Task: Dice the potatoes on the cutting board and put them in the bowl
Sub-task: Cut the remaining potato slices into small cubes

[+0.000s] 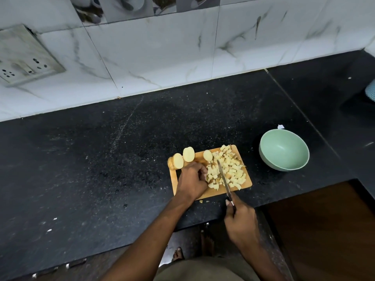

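Note:
A small wooden cutting board (213, 193) lies on the black counter. A heap of diced potato (231, 169) covers its right half. Three potato halves (188, 154) stand cut-face up along its far left edge. My left hand (191, 180) rests on the board with fingers curled against the left side of the heap; what it holds is hidden. My right hand (240, 218) grips the handle of a knife (223, 176), whose blade lies across the diced pieces. A pale green bowl (284, 150) stands to the right of the board with nothing in it.
The black stone counter (101, 169) stretches left and back to a white tiled wall (162, 57) with a socket plate (24, 57). The counter's front edge runs just below the board. Two potato bits (203, 201) lie off the board. A blue object (371, 92) shows at far right.

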